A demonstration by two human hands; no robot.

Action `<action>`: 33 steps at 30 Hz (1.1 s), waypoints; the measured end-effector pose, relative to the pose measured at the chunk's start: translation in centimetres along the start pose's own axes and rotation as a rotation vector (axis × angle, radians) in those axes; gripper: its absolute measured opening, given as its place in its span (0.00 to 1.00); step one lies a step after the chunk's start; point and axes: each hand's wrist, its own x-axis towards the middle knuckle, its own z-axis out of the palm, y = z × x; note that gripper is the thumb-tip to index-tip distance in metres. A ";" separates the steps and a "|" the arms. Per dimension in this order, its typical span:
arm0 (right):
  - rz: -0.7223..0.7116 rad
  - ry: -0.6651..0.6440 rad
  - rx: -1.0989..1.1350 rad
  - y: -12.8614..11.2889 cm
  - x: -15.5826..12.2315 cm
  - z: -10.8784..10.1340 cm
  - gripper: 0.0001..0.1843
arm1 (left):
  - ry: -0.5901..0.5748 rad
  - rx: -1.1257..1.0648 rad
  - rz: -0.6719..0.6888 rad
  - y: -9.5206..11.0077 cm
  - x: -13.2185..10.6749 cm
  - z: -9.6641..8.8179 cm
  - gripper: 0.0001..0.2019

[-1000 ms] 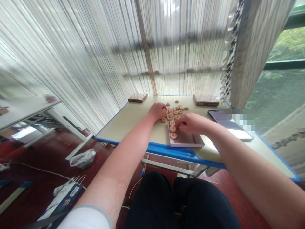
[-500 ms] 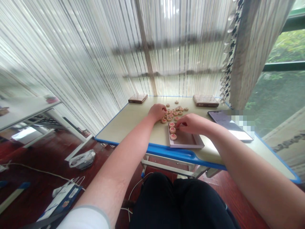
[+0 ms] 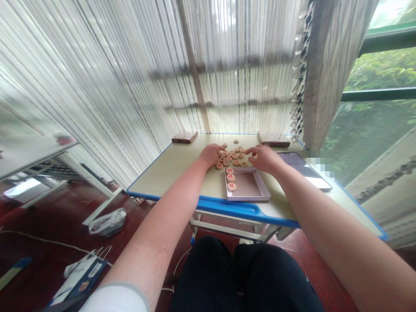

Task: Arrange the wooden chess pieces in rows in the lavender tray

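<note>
Round wooden xiangqi pieces [image 3: 235, 156] with carved characters lie in a loose pile on the desk. At the pile's left edge is my left hand [image 3: 211, 155], its fingers curved in among the pieces and mostly hidden, so I cannot see if it grips one. My right hand [image 3: 264, 157] hovers by the right edge, thumb and forefinger apart, with nothing visible between them. Nearer me lies a shallow open box [image 3: 264, 198]. Three red-marked pieces [image 3: 231, 178] stand in a column along its left wall.
A flat brown box [image 3: 185, 137] sits at the desk's back left and another brown box [image 3: 274, 138] at the back right. A phone-like device [image 3: 297, 167] lies to the right, under my forearm's far side. String curtains [image 3: 130, 65] hang behind the blue-edged desk [image 3: 162, 177].
My right hand has left the box and moved up to the pile's right side, its fingers spreading. My left hand stays at the pile's left edge. The view has shifted slightly.
</note>
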 end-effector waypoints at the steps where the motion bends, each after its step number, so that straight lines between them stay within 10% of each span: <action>1: 0.023 0.007 0.011 0.1 0.0 0.1 0.17 | 0.020 0.004 -0.006 0.0 0.0 0.0 0.19; 12: -0.124 -0.206 0.248 -2.4 -0.5 -0.4 0.13 | -0.080 0.012 -0.099 0.0 0.1 0.1 0.15; 33: -0.049 -0.121 -0.034 -0.5 0.9 0.8 0.17 | -0.076 0.058 -0.055 0.9 -0.1 -0.2 0.17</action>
